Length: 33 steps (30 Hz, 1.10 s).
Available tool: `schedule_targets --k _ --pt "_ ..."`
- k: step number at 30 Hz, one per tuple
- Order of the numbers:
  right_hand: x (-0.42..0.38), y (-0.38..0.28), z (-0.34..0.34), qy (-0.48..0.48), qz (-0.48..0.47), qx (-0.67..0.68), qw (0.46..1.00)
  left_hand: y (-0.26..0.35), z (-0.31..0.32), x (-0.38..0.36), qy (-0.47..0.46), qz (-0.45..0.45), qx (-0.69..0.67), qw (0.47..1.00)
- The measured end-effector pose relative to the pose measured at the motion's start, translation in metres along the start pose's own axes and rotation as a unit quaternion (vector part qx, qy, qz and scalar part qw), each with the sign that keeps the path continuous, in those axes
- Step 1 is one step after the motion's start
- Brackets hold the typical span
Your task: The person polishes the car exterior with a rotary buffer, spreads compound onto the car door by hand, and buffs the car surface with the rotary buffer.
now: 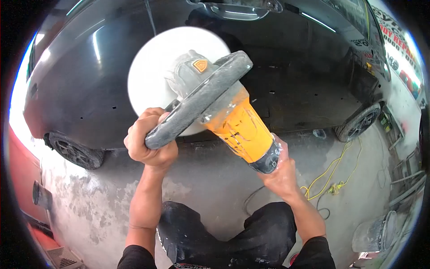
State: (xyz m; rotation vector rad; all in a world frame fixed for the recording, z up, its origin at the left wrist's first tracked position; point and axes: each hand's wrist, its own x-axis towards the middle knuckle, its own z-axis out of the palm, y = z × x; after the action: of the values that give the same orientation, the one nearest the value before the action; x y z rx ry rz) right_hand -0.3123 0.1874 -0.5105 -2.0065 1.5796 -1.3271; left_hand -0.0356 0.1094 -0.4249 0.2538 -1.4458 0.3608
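Note:
An orange and grey rotary polisher (245, 130) with a round white pad (150, 74) is held across the middle of the view. My left hand (152, 136) is wrapped round the lower left end of its black bar handle. Around the rear of the orange body, by the black end cap, my right hand (282, 168) is closed; some of its fingers are hidden under the tool. The pad lies in front of the side of a dark car (295, 71). Whether it touches the panel cannot be made out.
Yellow cable (333, 168) and a dark cord lie on the grey floor (107, 210) at right. A bucket (375, 233) stands at lower right, beside a metal frame along the wall. Another small container (41, 195) is at far left. The car's wheels (76, 150) rest on the floor.

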Motion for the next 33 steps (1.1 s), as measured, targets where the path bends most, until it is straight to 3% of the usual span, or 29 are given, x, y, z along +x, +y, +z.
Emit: schedule_targets --k 3,6,10,13,17,21,28,31,33 --pt "-0.004 0.012 -0.001 0.027 0.014 0.001 1.000 0.001 0.020 0.001 -0.001 0.005 -0.021 1.000" --pt "-0.014 0.022 -0.012 0.083 0.111 0.038 0.990 0.001 0.063 0.007 -0.010 0.007 -0.035 0.999" --pt "-0.024 0.051 -0.038 0.151 0.112 0.069 0.980 0.009 0.127 0.023 -0.059 0.005 -0.034 0.998" --pt "-0.025 0.054 -0.073 0.199 0.099 0.002 0.975 0.020 0.163 0.040 -0.065 -0.006 -0.092 0.994" --pt "-0.028 0.033 -0.123 0.178 0.112 -0.085 0.974 0.033 0.188 0.051 -0.016 -0.048 -0.128 0.990" --pt "-0.028 0.024 -0.123 0.135 0.129 -0.042 0.982 0.040 0.163 0.047 -0.034 -0.062 -0.101 0.992" --pt "0.004 -0.009 -0.038 0.075 0.096 0.049 0.991 0.012 0.061 0.052 -0.037 -0.021 0.058 0.997" --pt "0.031 -0.037 -0.006 0.069 0.053 0.067 0.994 -0.015 0.020 0.061 0.036 0.045 0.153 0.987" --pt "0.040 -0.051 0.005 0.047 0.011 0.068 0.997 -0.024 -0.009 0.067 0.063 0.024 0.169 0.983"
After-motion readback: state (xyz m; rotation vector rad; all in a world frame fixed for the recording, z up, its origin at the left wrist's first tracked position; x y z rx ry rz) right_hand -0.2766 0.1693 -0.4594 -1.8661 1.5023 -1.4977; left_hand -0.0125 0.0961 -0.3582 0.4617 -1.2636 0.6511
